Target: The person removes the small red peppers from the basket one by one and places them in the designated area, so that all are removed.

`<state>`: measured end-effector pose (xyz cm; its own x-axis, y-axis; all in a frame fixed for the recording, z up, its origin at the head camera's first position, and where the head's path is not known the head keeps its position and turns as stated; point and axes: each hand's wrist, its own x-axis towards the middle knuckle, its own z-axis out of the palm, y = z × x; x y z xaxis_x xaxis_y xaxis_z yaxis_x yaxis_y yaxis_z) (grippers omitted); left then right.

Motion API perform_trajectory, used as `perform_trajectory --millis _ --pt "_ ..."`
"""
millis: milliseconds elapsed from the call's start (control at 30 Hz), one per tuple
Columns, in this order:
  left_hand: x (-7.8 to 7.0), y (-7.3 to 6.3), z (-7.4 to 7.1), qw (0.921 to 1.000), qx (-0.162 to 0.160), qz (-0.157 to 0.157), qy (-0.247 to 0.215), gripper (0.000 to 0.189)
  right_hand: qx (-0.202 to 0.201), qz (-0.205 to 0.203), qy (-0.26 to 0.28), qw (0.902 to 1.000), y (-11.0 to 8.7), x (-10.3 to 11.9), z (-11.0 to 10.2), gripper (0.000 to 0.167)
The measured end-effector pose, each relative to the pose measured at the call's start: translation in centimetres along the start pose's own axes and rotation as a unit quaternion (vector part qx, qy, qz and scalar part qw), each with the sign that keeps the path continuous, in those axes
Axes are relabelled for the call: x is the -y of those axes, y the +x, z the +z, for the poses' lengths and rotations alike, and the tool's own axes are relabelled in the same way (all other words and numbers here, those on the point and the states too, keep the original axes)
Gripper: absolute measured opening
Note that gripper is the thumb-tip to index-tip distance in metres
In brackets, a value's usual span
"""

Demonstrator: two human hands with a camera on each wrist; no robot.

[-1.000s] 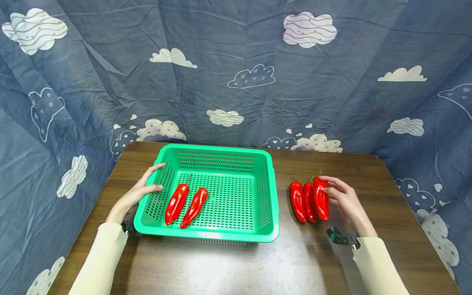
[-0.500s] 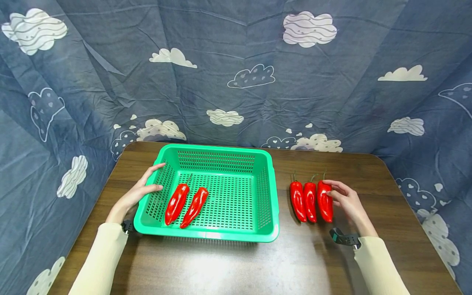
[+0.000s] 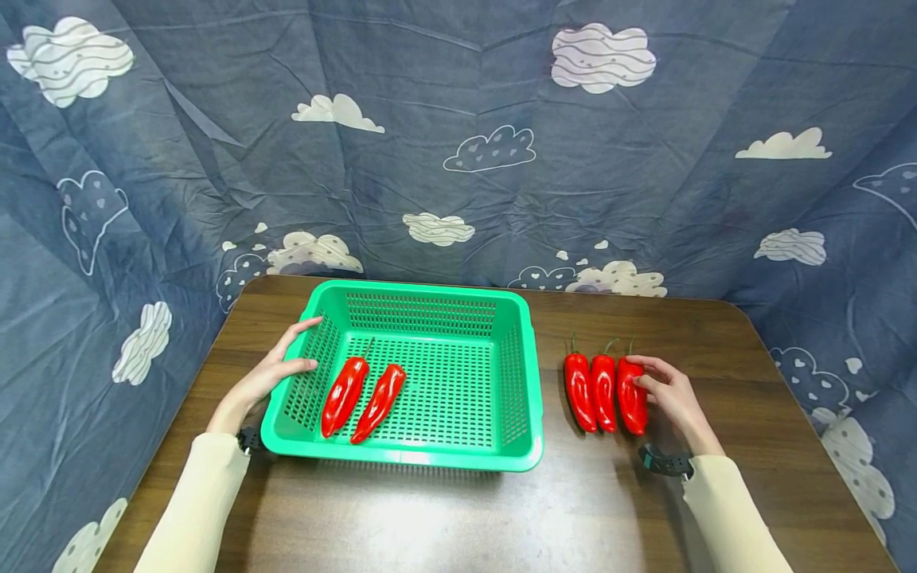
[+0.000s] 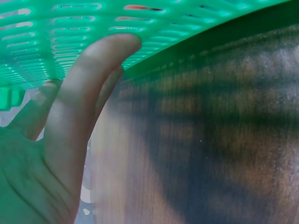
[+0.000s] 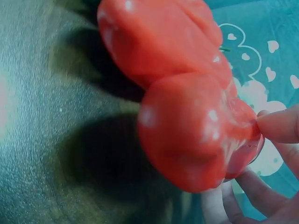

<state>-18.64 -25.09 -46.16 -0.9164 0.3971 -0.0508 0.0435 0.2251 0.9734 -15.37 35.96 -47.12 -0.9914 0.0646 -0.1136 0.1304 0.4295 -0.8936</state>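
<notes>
In the head view, my left hand (image 3: 271, 372) grips the left rim of a green plastic basket (image 3: 401, 457), thumb and forefinger over the rim. Other fingers lie against the basket's outer wall (image 4: 28, 46) in the left wrist view. Two red chili peppers (image 3: 345, 396) lie slanted in the basket's left half. To its right, two more red peppers (image 3: 604, 392) rest side by side on the table. My right hand (image 3: 672, 398) pinches a third, the rightmost red pepper (image 3: 632, 398), near its stem end. The right wrist view shows this pepper (image 5: 182, 130) between thumb and fingers.
A brown wooden table (image 3: 430, 525) lies under everything, with bright glare near its front. Behind and beside it hangs a dark blue cloth (image 3: 458, 95) with white clouds. Each wrist wears a black strap (image 3: 666, 461).
The pepper in my right hand has moved right, off the middle pepper, and slightly toward me, into line with the other two. My left hand and the basket have stayed still.
</notes>
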Motion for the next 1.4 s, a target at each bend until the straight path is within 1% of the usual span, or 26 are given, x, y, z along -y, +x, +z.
perform_trajectory --millis 167,333,533,633,733,900,1067,1267,1400 --pt "-0.13 -0.05 0.07 1.0000 -0.002 0.000 -0.007 0.069 -0.001 0.019 -0.011 0.9998 0.14 0.10 0.24 0.041" --pt "-0.13 -0.04 0.07 0.9998 0.000 -0.009 -0.018 0.069 0.005 0.033 -0.015 0.9993 0.13 0.26 0.46 0.041" --pt "-0.15 -0.04 0.08 0.9998 -0.002 -0.012 -0.013 0.069 -0.001 0.023 -0.011 0.9997 0.09 0.21 0.33 0.041" --pt "-0.18 -0.05 0.08 0.9998 -0.002 -0.013 -0.015 0.069 -0.006 0.027 -0.016 0.9995 0.02 0.19 0.21 0.041" --pt "-0.19 -0.04 0.08 0.9998 -0.001 -0.015 -0.015 0.069 -0.013 0.030 -0.020 0.9993 -0.08 0.18 0.13 0.041" --pt "-0.22 -0.06 0.07 0.9998 -0.002 -0.013 -0.012 0.068 -0.027 0.024 -0.015 0.9992 -0.21 0.19 0.12 0.040" --pt "-0.28 -0.03 0.12 0.9997 -0.001 -0.019 -0.019 0.069 -0.039 0.020 -0.013 0.9990 -0.39 0.31 -0.01 0.040" --pt "-0.37 -0.13 0.11 0.9996 0.000 -0.022 -0.016 0.069 -0.035 0.026 -0.007 0.9990 -0.68 0.35 0.07 0.040" --pt "-0.42 -0.16 0.13 0.9992 0.003 -0.028 -0.029 0.069 -0.036 0.026 0.002 0.9990 -0.79 0.24 0.21 0.039"
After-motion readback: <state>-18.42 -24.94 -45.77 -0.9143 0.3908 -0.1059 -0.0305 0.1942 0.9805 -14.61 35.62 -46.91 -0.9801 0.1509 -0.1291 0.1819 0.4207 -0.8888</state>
